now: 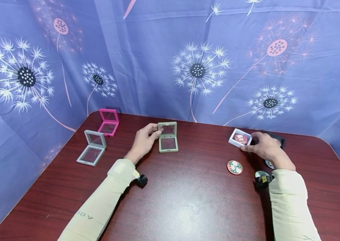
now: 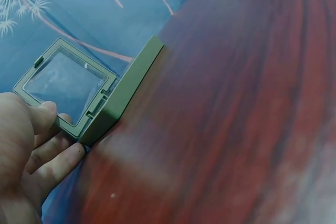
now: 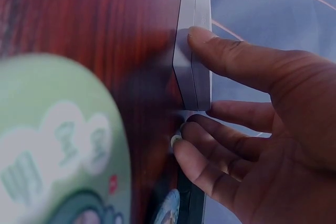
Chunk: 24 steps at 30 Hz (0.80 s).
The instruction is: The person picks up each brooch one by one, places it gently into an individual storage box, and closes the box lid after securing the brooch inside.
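A green display case (image 1: 168, 144) with clear windows stands unfolded at the back of the table, its lid upright. My left hand (image 1: 142, 141) pinches the lid's left edge between thumb and fingers, which the left wrist view shows close up at the lid frame (image 2: 67, 124). On the right, a closed white display case (image 1: 235, 143) has a red round badge (image 1: 240, 139) inside it. Thumb and index finger of my right hand (image 1: 267, 150) hold the white case at its near right corner; in the right wrist view the thumb lies across the case's side (image 3: 194, 72).
Two more unfolded cases, one pink (image 1: 108, 128) and one pale blue-grey (image 1: 91, 155), stand at the left. An orange-rimmed round badge (image 1: 234, 167) lies before the white case. A black case (image 1: 279, 139) and more badges are partly hidden by my right hand and wrist. A patterned curtain (image 1: 157, 60) hangs behind.
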Each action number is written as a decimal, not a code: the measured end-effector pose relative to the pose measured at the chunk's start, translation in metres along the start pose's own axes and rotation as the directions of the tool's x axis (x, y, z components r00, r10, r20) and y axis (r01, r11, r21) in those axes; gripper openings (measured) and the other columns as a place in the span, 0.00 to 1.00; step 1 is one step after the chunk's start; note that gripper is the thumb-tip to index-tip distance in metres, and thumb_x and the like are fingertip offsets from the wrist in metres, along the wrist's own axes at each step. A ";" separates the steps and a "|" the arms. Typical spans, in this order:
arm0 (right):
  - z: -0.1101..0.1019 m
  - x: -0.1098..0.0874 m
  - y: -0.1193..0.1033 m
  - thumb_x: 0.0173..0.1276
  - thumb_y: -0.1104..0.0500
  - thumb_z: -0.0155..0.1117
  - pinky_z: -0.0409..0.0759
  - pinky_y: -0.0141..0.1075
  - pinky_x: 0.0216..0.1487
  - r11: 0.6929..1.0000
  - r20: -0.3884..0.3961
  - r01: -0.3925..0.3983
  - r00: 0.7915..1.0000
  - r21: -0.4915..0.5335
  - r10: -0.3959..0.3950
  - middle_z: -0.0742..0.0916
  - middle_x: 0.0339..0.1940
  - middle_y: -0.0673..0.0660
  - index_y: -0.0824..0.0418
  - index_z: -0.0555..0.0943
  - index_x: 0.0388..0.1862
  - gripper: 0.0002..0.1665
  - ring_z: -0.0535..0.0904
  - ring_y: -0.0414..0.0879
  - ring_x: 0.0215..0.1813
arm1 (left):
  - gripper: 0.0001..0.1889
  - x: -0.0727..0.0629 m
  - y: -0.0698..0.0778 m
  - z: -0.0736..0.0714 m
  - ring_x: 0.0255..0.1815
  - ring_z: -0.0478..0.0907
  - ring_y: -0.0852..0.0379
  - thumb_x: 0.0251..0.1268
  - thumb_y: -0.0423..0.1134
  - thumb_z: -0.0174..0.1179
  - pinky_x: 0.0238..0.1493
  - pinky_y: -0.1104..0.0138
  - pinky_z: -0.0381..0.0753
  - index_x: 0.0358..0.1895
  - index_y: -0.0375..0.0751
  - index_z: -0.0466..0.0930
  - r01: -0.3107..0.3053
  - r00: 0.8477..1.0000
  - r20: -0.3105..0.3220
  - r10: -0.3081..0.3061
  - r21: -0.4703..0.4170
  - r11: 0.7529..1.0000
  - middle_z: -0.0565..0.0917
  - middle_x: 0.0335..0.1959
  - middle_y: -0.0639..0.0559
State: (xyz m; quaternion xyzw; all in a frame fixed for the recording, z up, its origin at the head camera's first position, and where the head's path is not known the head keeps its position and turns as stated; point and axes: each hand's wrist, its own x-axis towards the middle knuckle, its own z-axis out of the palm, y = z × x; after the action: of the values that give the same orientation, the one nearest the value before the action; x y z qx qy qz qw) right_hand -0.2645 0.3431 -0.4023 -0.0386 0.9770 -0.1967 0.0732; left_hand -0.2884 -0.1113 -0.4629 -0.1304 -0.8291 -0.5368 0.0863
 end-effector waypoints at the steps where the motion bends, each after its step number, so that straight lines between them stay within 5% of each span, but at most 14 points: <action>1: 0.000 0.000 0.000 0.71 0.45 0.73 0.62 0.75 0.62 1.000 0.000 0.000 1.000 0.004 0.000 0.76 0.62 0.84 0.82 0.64 0.71 0.50 0.72 0.80 0.62 | 0.12 0.000 0.001 0.001 0.56 0.86 0.49 0.80 0.35 0.63 0.57 0.54 0.85 0.60 0.38 0.84 0.001 1.000 0.003 -0.001 -0.004 1.000 0.90 0.54 0.47; 12: -0.002 -0.002 -0.002 0.73 0.45 0.71 0.66 0.73 0.63 1.000 -0.018 0.019 1.000 0.025 -0.018 0.75 0.63 0.85 0.83 0.62 0.73 0.51 0.70 0.80 0.64 | 0.13 -0.004 0.007 0.006 0.57 0.85 0.47 0.80 0.38 0.62 0.57 0.51 0.83 0.61 0.40 0.84 0.012 1.000 0.013 -0.013 0.037 0.999 0.89 0.55 0.45; 17: -0.006 -0.007 -0.010 0.73 0.49 0.72 0.72 0.69 0.61 0.997 -0.098 0.076 0.993 0.031 -0.072 0.78 0.56 0.83 0.84 0.66 0.70 0.46 0.74 0.76 0.60 | 0.13 -0.006 0.009 0.009 0.57 0.85 0.47 0.81 0.38 0.62 0.57 0.50 0.83 0.62 0.40 0.84 0.008 1.000 0.029 -0.010 0.047 0.999 0.89 0.55 0.45; 24: -0.009 -0.013 -0.023 0.72 0.51 0.73 0.73 0.67 0.60 0.991 -0.168 0.128 0.979 0.048 -0.118 0.75 0.60 0.82 0.80 0.69 0.68 0.41 0.79 0.74 0.58 | 0.13 -0.007 0.010 0.013 0.57 0.85 0.48 0.80 0.37 0.63 0.57 0.51 0.83 0.61 0.41 0.84 -0.002 1.000 0.028 0.001 0.036 0.999 0.89 0.55 0.46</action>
State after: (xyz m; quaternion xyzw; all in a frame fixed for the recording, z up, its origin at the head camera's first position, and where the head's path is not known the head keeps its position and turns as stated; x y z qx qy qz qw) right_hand -0.2517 0.3270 -0.3834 -0.0804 0.9692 -0.2321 -0.0190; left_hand -0.2789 -0.0961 -0.4612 -0.1371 -0.8397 -0.5197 0.0777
